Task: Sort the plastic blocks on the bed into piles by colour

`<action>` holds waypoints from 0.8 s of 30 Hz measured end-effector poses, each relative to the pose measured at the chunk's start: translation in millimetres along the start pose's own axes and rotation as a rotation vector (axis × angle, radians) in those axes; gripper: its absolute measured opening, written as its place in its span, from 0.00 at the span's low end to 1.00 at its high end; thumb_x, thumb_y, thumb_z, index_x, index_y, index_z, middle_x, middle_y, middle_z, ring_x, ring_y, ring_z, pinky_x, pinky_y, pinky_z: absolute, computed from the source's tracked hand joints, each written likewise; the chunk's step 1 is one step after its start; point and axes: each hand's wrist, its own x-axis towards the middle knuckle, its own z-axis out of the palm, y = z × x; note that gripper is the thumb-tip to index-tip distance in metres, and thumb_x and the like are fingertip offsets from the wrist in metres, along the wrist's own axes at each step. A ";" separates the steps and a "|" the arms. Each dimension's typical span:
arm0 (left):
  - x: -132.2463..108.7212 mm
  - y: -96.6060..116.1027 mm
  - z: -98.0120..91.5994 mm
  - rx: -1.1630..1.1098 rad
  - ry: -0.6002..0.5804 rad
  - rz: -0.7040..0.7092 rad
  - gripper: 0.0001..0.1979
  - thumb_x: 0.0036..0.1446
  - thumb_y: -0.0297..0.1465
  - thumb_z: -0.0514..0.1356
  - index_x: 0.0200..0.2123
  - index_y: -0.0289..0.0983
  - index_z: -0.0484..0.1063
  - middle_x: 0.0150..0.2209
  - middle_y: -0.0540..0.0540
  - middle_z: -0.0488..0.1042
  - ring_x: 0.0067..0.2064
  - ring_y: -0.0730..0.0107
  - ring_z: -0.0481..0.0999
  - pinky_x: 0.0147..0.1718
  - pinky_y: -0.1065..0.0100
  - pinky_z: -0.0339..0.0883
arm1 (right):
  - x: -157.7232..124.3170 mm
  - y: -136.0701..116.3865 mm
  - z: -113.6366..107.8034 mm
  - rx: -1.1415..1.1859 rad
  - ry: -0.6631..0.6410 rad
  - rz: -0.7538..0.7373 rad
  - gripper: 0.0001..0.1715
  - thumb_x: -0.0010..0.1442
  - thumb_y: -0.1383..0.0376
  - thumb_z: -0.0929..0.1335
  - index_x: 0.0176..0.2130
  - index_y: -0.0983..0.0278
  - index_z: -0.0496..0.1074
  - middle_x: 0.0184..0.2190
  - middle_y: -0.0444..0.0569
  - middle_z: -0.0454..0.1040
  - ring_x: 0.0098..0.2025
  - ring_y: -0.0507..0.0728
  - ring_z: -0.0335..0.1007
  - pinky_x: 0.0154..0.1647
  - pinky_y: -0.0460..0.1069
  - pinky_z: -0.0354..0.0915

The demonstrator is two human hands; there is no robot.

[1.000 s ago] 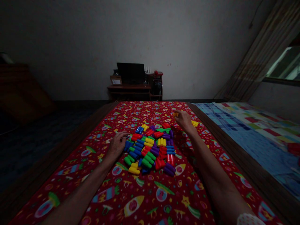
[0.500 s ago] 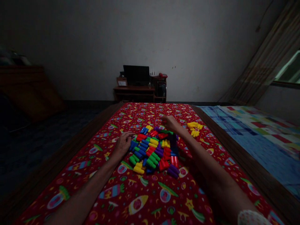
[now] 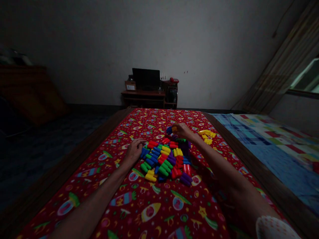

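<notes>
A pile of red, blue, green, yellow and purple plastic pieces [image 3: 165,161] lies on the red patterned cloth [image 3: 149,196]. My left hand [image 3: 134,152] rests at the pile's left edge, fingers slightly bent and apart, with nothing seen in them. Just beyond the far side of the pile, my right hand [image 3: 183,131] has its fingers closed on a joined blue and yellow piece [image 3: 169,130]; my fingers partly cover its yellow end. My right hand and forearm hide some purple and green pieces. Several yellow pieces [image 3: 207,136] lie apart to the right of my right hand.
A low desk [image 3: 143,94] with a dark monitor [image 3: 146,79] stands against the far wall. To the right is a bed surface with a blue and patchwork cover [image 3: 271,139]. A wooden cabinet [image 3: 27,93] stands at the left.
The blue and yellow piece, earlier at the pile's far left, is now at my right fingertips, farther right and away. My left hand stays beside the pile. The view has shifted slightly.
</notes>
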 end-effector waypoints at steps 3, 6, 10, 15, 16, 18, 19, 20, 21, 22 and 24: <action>1.7 -2.9 1.4 -0.024 0.001 0.017 0.16 0.51 0.29 0.49 0.34 0.37 0.77 0.43 0.43 0.77 0.44 0.63 0.76 0.49 0.59 0.71 | -25.4 33.1 -23.3 0.090 0.092 0.127 0.20 0.53 0.67 0.69 0.47 0.68 0.77 0.35 0.50 0.80 0.36 0.55 0.74 0.35 0.44 0.64; 3.3 -5.3 2.8 -0.026 -0.010 0.036 0.16 0.50 0.29 0.49 0.34 0.37 0.76 0.43 0.43 0.77 0.43 0.62 0.76 0.49 0.59 0.71 | -49.4 55.1 -34.0 0.300 0.074 0.166 0.19 0.52 0.62 0.70 0.43 0.69 0.79 0.31 0.49 0.79 0.32 0.55 0.73 0.31 0.45 0.64; 4.7 -7.7 4.5 -0.012 0.005 0.044 0.16 0.50 0.29 0.49 0.34 0.37 0.76 0.43 0.42 0.77 0.45 0.60 0.75 0.51 0.57 0.69 | -67.5 51.0 -29.2 0.572 -0.033 0.077 0.20 0.50 0.59 0.70 0.40 0.67 0.80 0.31 0.48 0.80 0.31 0.54 0.73 0.31 0.46 0.65; 5.0 -10.1 6.1 -0.029 0.012 0.046 0.16 0.50 0.29 0.49 0.33 0.37 0.77 0.42 0.43 0.77 0.46 0.61 0.75 0.52 0.57 0.69 | -66.8 21.0 -26.4 0.584 0.009 0.035 0.19 0.51 0.59 0.70 0.42 0.65 0.79 0.33 0.49 0.81 0.32 0.54 0.74 0.32 0.46 0.67; 5.0 -10.5 6.3 -0.034 0.008 0.046 0.16 0.50 0.28 0.49 0.34 0.37 0.77 0.42 0.43 0.77 0.46 0.61 0.75 0.51 0.57 0.69 | -65.9 17.9 -28.1 0.575 0.023 0.028 0.19 0.51 0.60 0.71 0.43 0.64 0.79 0.35 0.49 0.81 0.33 0.54 0.75 0.33 0.47 0.68; 4.9 -10.8 6.8 -0.042 0.006 0.039 0.17 0.50 0.28 0.48 0.34 0.37 0.77 0.43 0.42 0.76 0.46 0.61 0.75 0.51 0.58 0.70 | -65.4 18.5 -32.8 0.543 0.075 0.038 0.19 0.51 0.60 0.71 0.43 0.64 0.79 0.36 0.50 0.81 0.34 0.55 0.75 0.34 0.47 0.68; 4.9 -10.8 7.0 -0.043 0.007 0.034 0.17 0.50 0.28 0.48 0.34 0.37 0.77 0.43 0.42 0.76 0.46 0.61 0.75 0.50 0.58 0.70 | -66.2 22.6 -35.4 0.532 0.128 0.068 0.19 0.51 0.60 0.71 0.43 0.64 0.79 0.36 0.50 0.81 0.34 0.55 0.76 0.34 0.47 0.69; 4.8 -10.8 7.2 -0.044 0.009 0.032 0.17 0.50 0.28 0.48 0.34 0.36 0.77 0.43 0.42 0.76 0.46 0.61 0.75 0.51 0.58 0.70 | -67.8 29.1 -37.9 0.523 0.194 0.115 0.19 0.52 0.60 0.70 0.44 0.64 0.79 0.36 0.50 0.81 0.34 0.55 0.76 0.34 0.47 0.69; 4.8 -10.9 7.4 -0.045 0.012 0.034 0.17 0.50 0.28 0.48 0.34 0.37 0.77 0.43 0.42 0.76 0.46 0.61 0.75 0.51 0.58 0.70 | -70.4 37.5 -40.4 0.507 0.260 0.173 0.20 0.53 0.60 0.70 0.45 0.65 0.78 0.36 0.51 0.81 0.34 0.56 0.76 0.34 0.47 0.70; 4.8 -11.0 7.5 -0.046 0.016 0.039 0.17 0.50 0.28 0.49 0.34 0.37 0.77 0.43 0.43 0.76 0.46 0.61 0.75 0.51 0.58 0.70 | -74.0 47.2 -42.6 0.474 0.315 0.236 0.21 0.53 0.60 0.69 0.46 0.66 0.78 0.36 0.51 0.81 0.34 0.56 0.77 0.34 0.48 0.70; 4.8 -11.7 7.9 -0.052 0.027 0.047 0.16 0.50 0.28 0.49 0.34 0.38 0.77 0.43 0.43 0.77 0.46 0.62 0.75 0.51 0.58 0.70 | -83.8 67.8 -45.9 0.351 0.377 0.365 0.20 0.53 0.62 0.69 0.45 0.66 0.78 0.35 0.52 0.81 0.34 0.58 0.77 0.35 0.49 0.70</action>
